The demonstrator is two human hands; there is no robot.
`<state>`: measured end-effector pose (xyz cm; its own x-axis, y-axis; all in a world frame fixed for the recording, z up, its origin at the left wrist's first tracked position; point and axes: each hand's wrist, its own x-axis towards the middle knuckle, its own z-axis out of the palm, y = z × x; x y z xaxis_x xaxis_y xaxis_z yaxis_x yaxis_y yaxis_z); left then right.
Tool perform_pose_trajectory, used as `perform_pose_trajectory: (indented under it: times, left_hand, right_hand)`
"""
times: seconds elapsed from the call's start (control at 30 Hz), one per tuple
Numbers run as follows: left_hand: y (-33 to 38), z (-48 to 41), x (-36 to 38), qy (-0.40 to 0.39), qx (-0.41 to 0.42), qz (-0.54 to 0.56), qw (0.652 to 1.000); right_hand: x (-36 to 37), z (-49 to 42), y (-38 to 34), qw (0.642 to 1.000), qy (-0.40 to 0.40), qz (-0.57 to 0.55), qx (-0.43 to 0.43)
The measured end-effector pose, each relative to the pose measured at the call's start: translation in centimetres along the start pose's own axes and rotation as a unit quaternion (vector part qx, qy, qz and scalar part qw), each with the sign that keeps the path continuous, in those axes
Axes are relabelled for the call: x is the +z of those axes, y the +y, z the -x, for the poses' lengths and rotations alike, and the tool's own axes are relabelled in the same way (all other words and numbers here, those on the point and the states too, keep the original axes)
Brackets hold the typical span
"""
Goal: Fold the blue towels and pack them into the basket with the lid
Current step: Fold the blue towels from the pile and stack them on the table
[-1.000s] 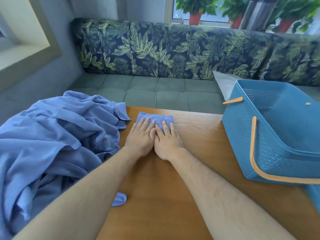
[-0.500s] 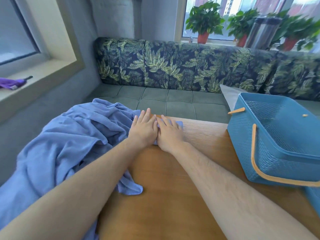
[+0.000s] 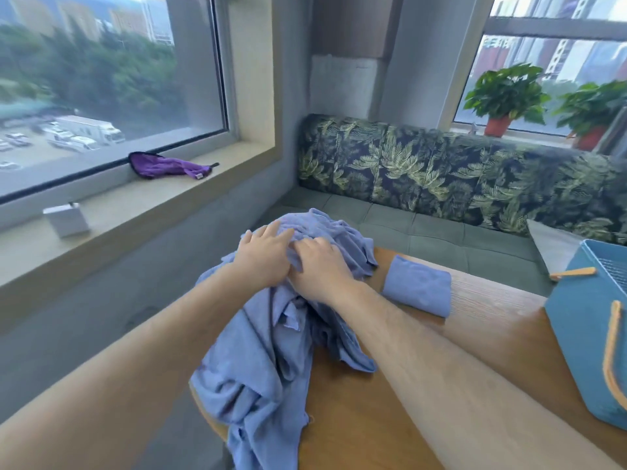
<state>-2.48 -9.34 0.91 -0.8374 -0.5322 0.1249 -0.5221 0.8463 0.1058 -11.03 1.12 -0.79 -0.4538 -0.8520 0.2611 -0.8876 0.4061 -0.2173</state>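
A crumpled heap of soft blue towels (image 3: 271, 351) sprawls over the left edge of the brown wooden counter (image 3: 356, 418); the left hand (image 3: 266, 257) rests on top of it, fingers (image 3: 271, 229) nearly straight and spread; the right hand (image 3: 320, 269), touching the left, curls its fingers into the cloth and grips a fold; a small folded blue towel (image 3: 419, 288) lies flat just right of the heap; the blue perforated plastic basket with orange handles (image 3: 576, 334) stands well apart, at the counter's right.

The heap of blue towels (image 3: 264, 351) at centre is soft, matt, creased cloth, as is the folded towel (image 3: 419, 288). The table (image 3: 356, 418) is smooth, faintly glossy wood. At the right edge, the basket (image 3: 583, 340) is matt perforated plastic. The sofa back (image 3: 441, 178) is printed fabric.
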Motion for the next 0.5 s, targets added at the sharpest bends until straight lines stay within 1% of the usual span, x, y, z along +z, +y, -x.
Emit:
perform_pose_trajectory:
  times: [0.07,0.13,0.2,0.3,0.33,0.4,0.43,0.5]
  left_hand:
    - [-1.9,0.7,0.0,-0.033,-0.011,0.018,0.999]
    - [-2.9,1.0,0.6,-0.034,-0.009,0.021,0.999]
    - [-3.4,1.0,1.1,-0.014,-0.012,0.040,0.999]
    - [-4.0,0.2,0.7,0.003,-0.037,0.100,0.994]
    - [-4.0,-0.1,0.3,-0.003,-0.032,0.098,0.995]
    - [-3.6,-0.4,-0.3,-0.015,0.002,0.089,0.996]
    - [-2.9,-0.4,-0.7,-0.020,0.020,0.102,0.994]
    - [-0.8,0.1,-1.0,-0.014,0.053,0.137,0.989]
  right_hand:
    - [0.7,-0.4,-1.0,0.999,-0.019,0.033,0.002]
    - [1.0,-0.5,-1.4,0.998,-0.025,0.045,0.022]
    - [0.8,-0.3,-1.5,0.999,0.015,0.011,0.041]
    - [0.1,0.4,-0.7,0.994,0.084,-0.058,0.039]
    - [-0.3,0.8,-0.3,0.991,0.104,-0.080,0.036]
    - [-1.7,1.9,0.5,0.985,0.134,-0.108,0.023]
    - [-2.3,2.4,1.1,0.984,0.139,-0.112,0.021]
    - [-3.4,3.3,2.0,0.984,0.119,-0.129,0.043]
